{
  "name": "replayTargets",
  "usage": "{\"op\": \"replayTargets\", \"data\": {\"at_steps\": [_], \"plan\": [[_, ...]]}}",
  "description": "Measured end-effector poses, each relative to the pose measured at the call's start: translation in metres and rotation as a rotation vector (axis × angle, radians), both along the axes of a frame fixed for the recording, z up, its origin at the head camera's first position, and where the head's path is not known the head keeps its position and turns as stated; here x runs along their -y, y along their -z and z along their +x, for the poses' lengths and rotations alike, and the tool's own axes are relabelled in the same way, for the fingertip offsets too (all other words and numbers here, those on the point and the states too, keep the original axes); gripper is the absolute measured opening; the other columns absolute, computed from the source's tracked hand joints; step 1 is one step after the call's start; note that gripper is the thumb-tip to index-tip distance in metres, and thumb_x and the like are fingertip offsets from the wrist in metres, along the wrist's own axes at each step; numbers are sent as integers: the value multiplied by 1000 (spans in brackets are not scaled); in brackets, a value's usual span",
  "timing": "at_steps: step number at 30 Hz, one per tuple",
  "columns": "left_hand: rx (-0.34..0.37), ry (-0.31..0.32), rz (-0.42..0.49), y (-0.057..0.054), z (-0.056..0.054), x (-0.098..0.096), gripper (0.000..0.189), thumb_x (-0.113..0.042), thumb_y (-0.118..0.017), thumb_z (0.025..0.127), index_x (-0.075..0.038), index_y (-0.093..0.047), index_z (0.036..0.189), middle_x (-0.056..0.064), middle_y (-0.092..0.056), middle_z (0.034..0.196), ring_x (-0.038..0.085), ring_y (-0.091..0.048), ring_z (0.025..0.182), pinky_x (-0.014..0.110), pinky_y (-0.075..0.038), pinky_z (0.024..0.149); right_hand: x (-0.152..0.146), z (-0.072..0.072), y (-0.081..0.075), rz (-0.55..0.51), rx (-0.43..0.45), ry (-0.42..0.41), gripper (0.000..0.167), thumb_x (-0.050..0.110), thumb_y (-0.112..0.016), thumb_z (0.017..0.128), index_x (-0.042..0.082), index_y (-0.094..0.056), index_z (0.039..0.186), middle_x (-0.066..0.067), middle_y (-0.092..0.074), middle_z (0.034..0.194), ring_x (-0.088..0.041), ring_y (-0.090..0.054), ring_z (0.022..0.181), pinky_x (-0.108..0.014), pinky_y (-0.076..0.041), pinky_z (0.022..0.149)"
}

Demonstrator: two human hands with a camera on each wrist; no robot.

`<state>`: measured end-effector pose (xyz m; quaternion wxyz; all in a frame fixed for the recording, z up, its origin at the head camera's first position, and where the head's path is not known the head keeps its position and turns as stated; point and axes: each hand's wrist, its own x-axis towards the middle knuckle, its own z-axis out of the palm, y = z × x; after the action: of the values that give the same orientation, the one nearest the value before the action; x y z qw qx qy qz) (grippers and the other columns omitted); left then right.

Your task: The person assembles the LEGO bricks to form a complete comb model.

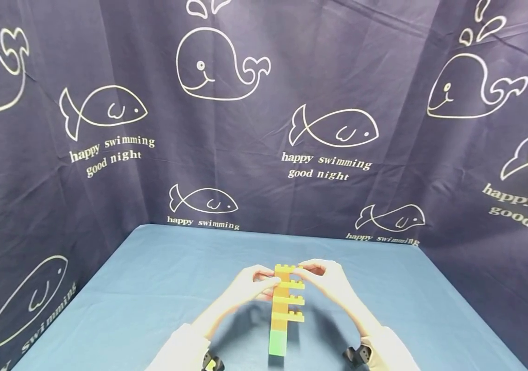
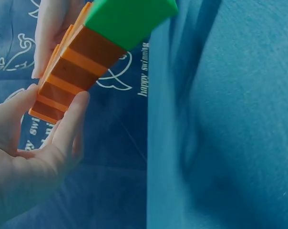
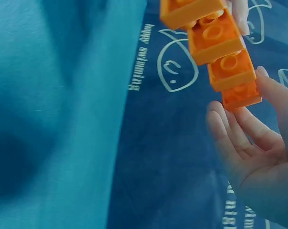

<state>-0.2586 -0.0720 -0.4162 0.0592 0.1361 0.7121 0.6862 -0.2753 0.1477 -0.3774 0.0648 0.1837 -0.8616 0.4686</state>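
A tower of orange toy building bricks (image 1: pixel 280 308) rises from a green brick (image 1: pixel 277 343) at the bottom. Several of its bricks stick out to the right like steps, and their hollow undersides show in the right wrist view. My left hand (image 1: pixel 251 284) grips the tower's left side near the top, thumb on one face and fingers on another. With thumb and fingers, my right hand (image 1: pixel 326 278) pinches the jutting end of the topmost brick (image 3: pixel 241 95). In the left wrist view the green brick (image 2: pixel 129 21) looms nearest the camera.
The tower stands over a blue cloth-covered table (image 1: pixel 175 273). Dark blue curtains (image 1: pixel 264 196) printed with whales, fish and lettering enclose the back and both sides. Black wrist cameras (image 1: pixel 357 355) are strapped over the light sleeves.
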Motion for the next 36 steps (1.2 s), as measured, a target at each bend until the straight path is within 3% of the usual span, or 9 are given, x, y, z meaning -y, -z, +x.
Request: {"op": "replayTargets", "data": {"at_steps": [7, 12, 16, 22, 29, 33, 36], "plan": [[82, 10, 9, 16, -6, -1, 45, -23, -69, 85, 9, -50, 111, 14, -62, 96, 20, -68, 73, 36, -58, 69, 0, -13, 22, 7, 26, -56, 29, 34, -75, 78, 13, -74, 97, -3, -73, 93, -8, -69, 77, -20, -54, 70], [121, 19, -26, 29, -13, 1, 43, -23, -67, 87, 10, -49, 108, 13, -60, 92, 20, -67, 71, 35, -58, 68, 1, -20, 33, 79, 14, -93, 26, 34, -70, 83, 12, -74, 96, -1, -72, 80, -8, -64, 67, -19, -50, 62], [153, 38, -93, 36, -18, 2, 40, -25, -64, 89, 8, -50, 104, 12, -60, 89, 18, -66, 68, 36, -58, 64, 2, -27, 42, 136, 25, -115, 26, 33, -67, 85, 11, -75, 96, -3, -65, 65, -3, -55, 56, -18, -46, 55], [211, 51, -241, 40, -19, -1, 32, -30, -61, 91, 1, -56, 93, 6, -61, 82, 13, -61, 63, 35, -57, 54, 3, -32, 52, 182, 96, -138, 27, 35, -67, 85, 9, -75, 86, -3, -57, 56, 0, -47, 49, -16, -35, 46], [176, 24, -394, 38, -15, -5, 24, -24, -60, 92, -2, -54, 84, 5, -54, 67, 13, -52, 51, 32, -55, 48, 7, -31, 58, 223, 154, -152, 33, 36, -66, 86, 8, -68, 69, 2, -52, 53, -3, -45, 47, -16, -35, 47], [139, 6, -451, 36, -14, -6, 22, -21, -61, 91, -3, -53, 82, 6, -52, 63, 12, -50, 48, 32, -54, 46, 8, -30, 59, 221, 188, -171, 32, 34, -66, 86, 5, -69, 73, 1, -55, 55, -3, -47, 48, -17, -38, 45], [47, -14, -511, 32, -12, -3, 21, -21, -62, 90, -3, -54, 83, 5, -54, 65, 11, -50, 47, 30, -52, 44, 5, -29, 56, 210, 149, -182, 30, 30, -65, 87, 1, -71, 85, -4, -63, 64, -6, -53, 52, -19, -43, 47]]}}
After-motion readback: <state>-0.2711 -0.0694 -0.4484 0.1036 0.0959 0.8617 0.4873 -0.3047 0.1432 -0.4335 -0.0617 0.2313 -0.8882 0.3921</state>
